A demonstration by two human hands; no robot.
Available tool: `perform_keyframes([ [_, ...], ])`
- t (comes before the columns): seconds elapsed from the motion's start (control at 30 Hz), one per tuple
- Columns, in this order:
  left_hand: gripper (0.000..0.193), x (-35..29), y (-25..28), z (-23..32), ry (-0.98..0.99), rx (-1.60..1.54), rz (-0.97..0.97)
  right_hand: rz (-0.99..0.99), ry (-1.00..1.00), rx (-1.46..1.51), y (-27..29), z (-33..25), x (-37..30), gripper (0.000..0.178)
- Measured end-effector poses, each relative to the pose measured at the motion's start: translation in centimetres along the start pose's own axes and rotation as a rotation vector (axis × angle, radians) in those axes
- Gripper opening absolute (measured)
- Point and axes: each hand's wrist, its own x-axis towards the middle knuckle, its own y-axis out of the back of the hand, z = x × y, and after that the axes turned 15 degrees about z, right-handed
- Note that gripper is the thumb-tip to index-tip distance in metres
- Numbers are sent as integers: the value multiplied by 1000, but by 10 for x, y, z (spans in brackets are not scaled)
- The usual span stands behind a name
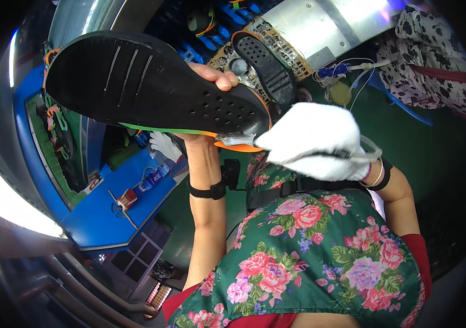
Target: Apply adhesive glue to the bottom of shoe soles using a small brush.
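1. I see the left hand (219, 76) gripping a black sole (151, 90).
2. The gloved right hand (317, 143) is at its heel edge; I can't tell whether it holds anything.
3. Beyond lies a second sole (265, 66).
4. Leftward, a bottle (153, 178) lies on a blue counter (99, 221).

Matt, rubbery-looking insole (153, 87); smooth, shiny metal plate (299, 28)

Counts two perforated black shoe soles (151, 93) (265, 68); two hands, one bare left hand (217, 76) and one gloved right hand (315, 139); two white fabric gloves (320, 128) (164, 145); two black wrist straps (205, 191) (387, 174); one blue flat-topped bench (93, 224); one blue-and-clear plastic bottle (153, 177); one green floral fabric apron (309, 251).
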Motion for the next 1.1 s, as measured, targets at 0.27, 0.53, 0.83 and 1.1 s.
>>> perform_keyframes([
  [0.27, 65, 5, 10, 2, -4, 32, -23, 9, 6, 15, 1, 3, -2, 24],
  [0.53, 67, 11, 11, -2, -61, 51, -35, 45, 87, -80, -3, -2, -4, 25],
  [0.83, 79, 9, 25, -4, -28, 78, 10, 23, 127, -85, -8, -4, -12, 28],
  [1.1, 97, 7, 4, -13, 114, -33, -12, -30, 114, -132, -15, -21, -8, 25],
])
